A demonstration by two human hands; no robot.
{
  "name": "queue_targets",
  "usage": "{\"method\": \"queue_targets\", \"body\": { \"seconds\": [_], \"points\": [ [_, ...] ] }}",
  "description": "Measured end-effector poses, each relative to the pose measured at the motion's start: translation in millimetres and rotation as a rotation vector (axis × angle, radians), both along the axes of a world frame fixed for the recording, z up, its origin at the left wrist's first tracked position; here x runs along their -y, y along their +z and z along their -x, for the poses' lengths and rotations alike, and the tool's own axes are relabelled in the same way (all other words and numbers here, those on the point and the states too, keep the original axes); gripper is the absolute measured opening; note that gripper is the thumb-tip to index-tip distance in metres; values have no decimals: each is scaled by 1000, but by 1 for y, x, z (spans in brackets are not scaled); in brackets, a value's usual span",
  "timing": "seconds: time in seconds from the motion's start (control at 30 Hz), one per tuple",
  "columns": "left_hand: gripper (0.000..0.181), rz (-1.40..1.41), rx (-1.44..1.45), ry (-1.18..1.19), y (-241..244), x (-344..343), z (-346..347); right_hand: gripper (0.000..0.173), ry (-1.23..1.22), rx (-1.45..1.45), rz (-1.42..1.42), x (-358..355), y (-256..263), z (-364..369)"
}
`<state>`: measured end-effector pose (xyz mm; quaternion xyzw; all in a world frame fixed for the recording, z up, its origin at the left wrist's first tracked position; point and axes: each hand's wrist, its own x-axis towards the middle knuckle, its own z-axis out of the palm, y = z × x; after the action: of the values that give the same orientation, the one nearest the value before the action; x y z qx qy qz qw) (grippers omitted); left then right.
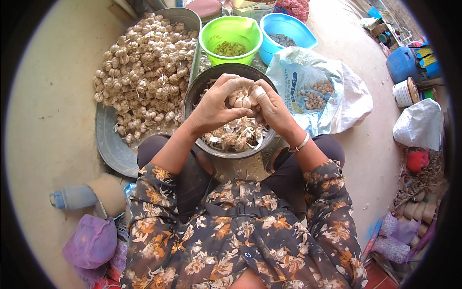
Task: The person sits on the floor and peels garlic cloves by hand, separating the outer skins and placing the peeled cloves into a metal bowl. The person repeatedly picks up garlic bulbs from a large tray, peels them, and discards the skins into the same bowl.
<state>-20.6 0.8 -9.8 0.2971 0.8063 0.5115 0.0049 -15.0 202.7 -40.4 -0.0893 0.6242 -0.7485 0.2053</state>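
A garlic bulb point(239, 98) with its cloves showing is held between my two hands, above a dark round basin point(239, 156). My left hand point(221, 103) curls around its left side, fingers over the top and thumb below. From the right, my right hand point(270, 103) grips it; a pale wrapping covers part of one digit, and a bangle circles the wrist. My right fingertips are partly hidden. Inside the basin lie papery garlic skins, stalks and roots point(234, 135). To the left, a large heap of whole garlic bulbs point(148, 72) fills much of a grey metal tub point(115, 144).
Beyond the basin stand a green bucket point(205, 39) with cloves in it and a blue bucket point(269, 27) holding grey pieces. An open white woven sack point(352, 97) with loose cloves lies right. A blue jerrycan point(402, 65) and a white sack point(417, 124) stand farther right.
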Motion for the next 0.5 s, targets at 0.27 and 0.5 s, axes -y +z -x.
{"method": "queue_targets", "body": {
  "seconds": [0.27, 0.5],
  "points": [
    [56, 72, -15, 83, -3, -1, -3, 30, -23, -100, -61, 11, 1, -6],
    [62, -48, 80, 31, -5, 3, 1, 18, 2, 221, 209, 4, 2, -1]
  ]
}}
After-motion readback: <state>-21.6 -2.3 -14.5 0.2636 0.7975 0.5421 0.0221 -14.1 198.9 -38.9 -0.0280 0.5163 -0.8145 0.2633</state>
